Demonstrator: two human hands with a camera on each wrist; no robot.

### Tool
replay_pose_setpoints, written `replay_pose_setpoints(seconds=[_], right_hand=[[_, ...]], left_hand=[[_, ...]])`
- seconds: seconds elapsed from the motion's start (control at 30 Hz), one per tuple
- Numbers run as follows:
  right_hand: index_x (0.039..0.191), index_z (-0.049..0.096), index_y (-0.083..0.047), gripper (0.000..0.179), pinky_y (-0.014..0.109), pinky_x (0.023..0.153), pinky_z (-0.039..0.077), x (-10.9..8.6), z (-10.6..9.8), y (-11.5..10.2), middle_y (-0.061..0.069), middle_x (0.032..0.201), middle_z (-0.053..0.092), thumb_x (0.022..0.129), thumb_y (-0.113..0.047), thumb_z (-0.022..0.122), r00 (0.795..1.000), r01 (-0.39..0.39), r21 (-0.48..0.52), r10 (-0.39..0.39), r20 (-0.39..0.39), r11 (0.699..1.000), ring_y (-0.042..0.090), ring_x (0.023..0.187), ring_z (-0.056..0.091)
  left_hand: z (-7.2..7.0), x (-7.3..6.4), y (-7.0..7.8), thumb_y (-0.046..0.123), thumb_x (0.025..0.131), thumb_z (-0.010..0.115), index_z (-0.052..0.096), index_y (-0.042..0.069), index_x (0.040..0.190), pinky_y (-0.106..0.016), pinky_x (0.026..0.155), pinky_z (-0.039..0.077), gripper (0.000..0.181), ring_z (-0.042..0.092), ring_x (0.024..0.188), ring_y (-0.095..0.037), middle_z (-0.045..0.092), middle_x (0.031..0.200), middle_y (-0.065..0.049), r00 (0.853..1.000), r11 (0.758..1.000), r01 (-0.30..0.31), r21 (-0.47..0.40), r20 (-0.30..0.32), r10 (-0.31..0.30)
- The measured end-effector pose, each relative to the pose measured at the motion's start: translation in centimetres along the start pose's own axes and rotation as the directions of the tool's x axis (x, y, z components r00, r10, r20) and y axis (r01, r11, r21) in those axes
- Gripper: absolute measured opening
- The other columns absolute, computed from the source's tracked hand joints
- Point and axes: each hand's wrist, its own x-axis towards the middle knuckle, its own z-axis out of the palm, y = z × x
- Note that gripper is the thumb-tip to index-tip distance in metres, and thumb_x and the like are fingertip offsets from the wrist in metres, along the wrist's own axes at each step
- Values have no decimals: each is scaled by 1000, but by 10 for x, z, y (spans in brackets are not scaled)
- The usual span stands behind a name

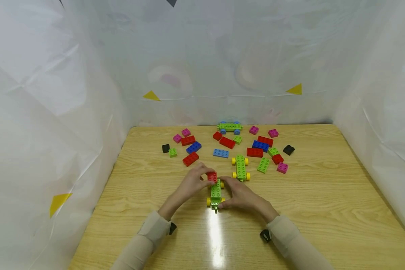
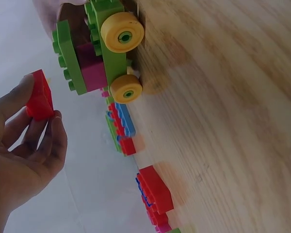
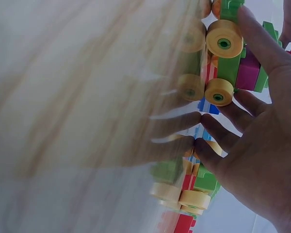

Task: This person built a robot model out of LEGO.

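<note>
My left hand (image 1: 193, 183) pinches a small red brick (image 1: 212, 176) between thumb and fingers. In the left wrist view this red brick (image 2: 40, 97) is held apart from the toy car, past the end of its top brick. The toy car (image 1: 215, 191) stands on the table with a green base and yellow wheels (image 2: 122, 32). A magenta brick (image 2: 91, 68) sits on the base, with a long green brick (image 2: 71, 57) on top of it. My right hand (image 1: 241, 195) holds the car from the right, thumb near its front end and index finger at its far end.
A second green car base with yellow wheels (image 1: 241, 167) stands just beyond my right hand. Farther back is a green base with blue wheels (image 1: 230, 127). Loose red, blue, green, magenta and black bricks lie across the back, including a light blue brick (image 1: 221, 153) near the middle.
</note>
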Motion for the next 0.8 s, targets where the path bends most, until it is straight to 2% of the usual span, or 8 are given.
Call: replay_pose_setpoints(seconds=[0.23,0.57,0.8], right_hand=[[146,36,-10,103,48,109,32,0,1,1,11,147,41,68,-61,78,1000,-4,-5,4,1,1000,28,135,37],[146,36,-9,102,47,109,32,0,0,1,10,146,42,68,-61,78,1000,14,-4,-14,-3,1000,28,135,37],[147,36,-13,102,44,109,32,0,1,2,7,147,42,68,-62,78,1000,-5,-20,5,-1,1000,24,136,37]], left_hand=[[6,0,0,19,85,74,66,4,119,-22,72,48,37,57,95,-29,55,98,-3,1000,1000,2,-19,23,-1],[11,-2,-4,16,86,73,65,3,119,-25,74,49,36,58,98,-26,56,101,-4,1000,1000,-11,-27,14,12],[14,-2,-7,17,86,73,66,3,118,-26,77,49,36,58,100,-26,57,101,-4,1000,1000,-8,-29,14,8]])
